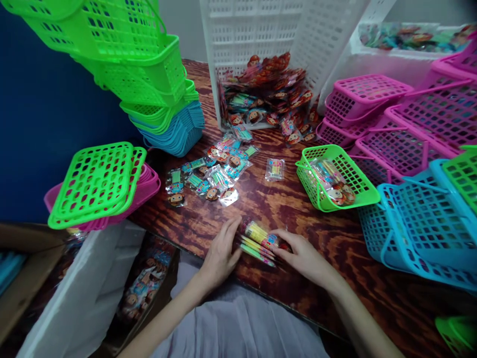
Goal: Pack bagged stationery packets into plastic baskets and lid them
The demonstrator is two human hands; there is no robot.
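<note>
Dark wood-grain surface (305, 219) against a blue wall, crowded with plastic baskets and small packets. Left hand (219, 256) and right hand (303, 258) both rest low on the surface near the front edge, with a small bundle of packets (259, 241) between them (yellow, green and pink sticks in clear wrap). Left grip: fingers (233, 233) spread apart, tips touching the left end of the bundle, not closed round it. Right grip: fingers curled on the right end of the bundle, pressing it from that side; cannot tell if it is truly clamped or just pushing.

Beyond the left hand, a loose scatter of cartoon packets (212, 174) lies flat on the surface, and one single packet (275, 169) sits apart, beyond the bundle. Beyond and right of the right hand, a green basket (356, 181) stands tilted with a few packets inside. Further right, blue baskets (421, 223) stacked on their side, pink baskets (391, 114) behind them. Far beyond both hands, a white crate (261, 30) tipped open, packets spilling out of it. Left of the left hand, green lids (95, 181) on pink ones, and a leaning stack of green and blue baskets (149, 74) behind. Below left, a carton with more packets (143, 288)
</note>
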